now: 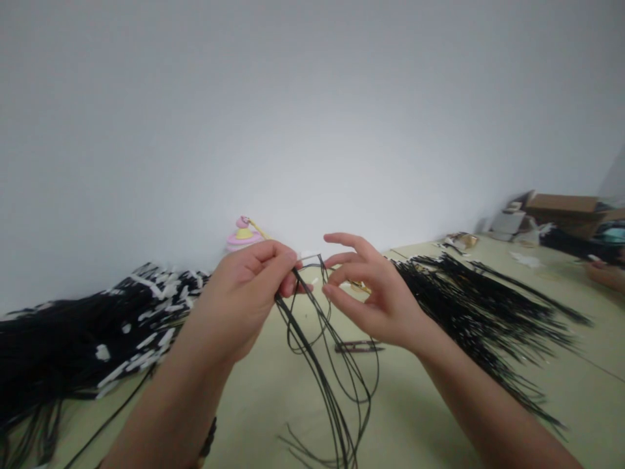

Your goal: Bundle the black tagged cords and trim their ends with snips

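Observation:
My left hand [258, 277] is closed, thumb against fingers, on a bundle of thin black cords [312, 365]. The cords hang from it in long strands and loops, with loose ends low in the middle. To the right, my right hand [374, 293] is raised with its fingers curved and apart. Its fingertips are close to a cord loop; whether they touch it I cannot tell. A slim dark tool [359, 346], perhaps small snips, lies on the table behind the hanging strands.
A large pile of black cords with white tags [141, 326] lies at left. Another spread of black cords [469, 312] is at right. A pink and yellow object [243, 233] stands by the wall. Cardboard boxes [561, 208] and another person's hand [605, 273] are at far right.

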Demonstrator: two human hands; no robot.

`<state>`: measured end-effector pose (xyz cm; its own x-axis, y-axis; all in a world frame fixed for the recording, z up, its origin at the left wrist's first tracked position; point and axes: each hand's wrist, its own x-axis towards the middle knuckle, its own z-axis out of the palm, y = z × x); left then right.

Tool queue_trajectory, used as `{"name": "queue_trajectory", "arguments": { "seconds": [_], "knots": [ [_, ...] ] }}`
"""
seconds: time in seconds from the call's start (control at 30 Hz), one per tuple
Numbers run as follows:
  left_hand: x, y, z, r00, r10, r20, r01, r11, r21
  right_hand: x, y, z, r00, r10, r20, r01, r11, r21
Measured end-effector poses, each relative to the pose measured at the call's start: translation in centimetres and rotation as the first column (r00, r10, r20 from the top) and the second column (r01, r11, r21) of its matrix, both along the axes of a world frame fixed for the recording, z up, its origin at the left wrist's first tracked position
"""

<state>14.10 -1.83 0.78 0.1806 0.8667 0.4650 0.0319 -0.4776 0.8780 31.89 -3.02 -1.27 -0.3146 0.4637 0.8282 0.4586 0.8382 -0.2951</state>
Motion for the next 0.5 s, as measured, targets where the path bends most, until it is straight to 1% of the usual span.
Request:
{"name": "queue_trajectory", "arguments": {
  "seconds": [0.07, 0.1, 0.17, 0.23, 0.27, 0.33, 0.4, 0.43, 0.5],
  "knots": [
    [0.2, 0.0, 0.2, 0.997, -0.010, 0.077, 0.012, 1.000, -0.023, 0.0, 0.1, 0.0, 1.000, -0.009, -0.004, 0.009, 1.000, -0.018],
    [0.2, 0.0, 0.4, 0.993, -0.011, 0.120, 0.015, 0.999, -0.031, 0.1, 0.2, 0.0, 1.000, -0.011, 0.006, 0.011, 0.999, -0.051],
    [-0.2, -0.2, 1.0, 0.980, -0.011, 0.197, 0.022, 0.998, -0.055, 0.4, 0.3, 0.0, 0.999, 0.002, 0.051, 0.007, 0.983, -0.183],
    [-1.0, -0.4, 1.6, 0.967, -0.012, 0.253, 0.037, 0.995, -0.096, 0.6, 0.6, -0.1, 0.994, 0.029, 0.101, 0.006, 0.943, -0.333],
    [-1.3, -0.6, 1.9, 0.962, -0.017, 0.273, 0.051, 0.991, -0.120, 0.7, 0.8, -0.2, 0.992, 0.047, 0.119, 0.002, 0.923, -0.384],
    [-2.0, -0.9, 2.1, 0.955, -0.047, 0.292, 0.095, 0.984, -0.152, 0.7, 1.3, -0.6, 0.986, 0.110, 0.124, -0.043, 0.893, -0.449],
    [-2.2, -1.3, 2.1, 0.952, -0.107, 0.287, 0.160, 0.973, -0.165, 0.6, 2.0, -0.9, 0.982, 0.164, 0.091, -0.096, 0.854, -0.511],
    [-2.2, -1.5, 2.0, 0.953, -0.142, 0.269, 0.191, 0.967, -0.168, 0.6, 2.3, -1.1, 0.983, 0.171, 0.066, -0.108, 0.829, -0.549],
    [-2.0, -1.7, 1.8, 0.954, -0.206, 0.219, 0.243, 0.956, -0.162, 0.5, 2.8, -1.4, 0.989, 0.141, 0.038, -0.089, 0.790, -0.606]
  ]
}}
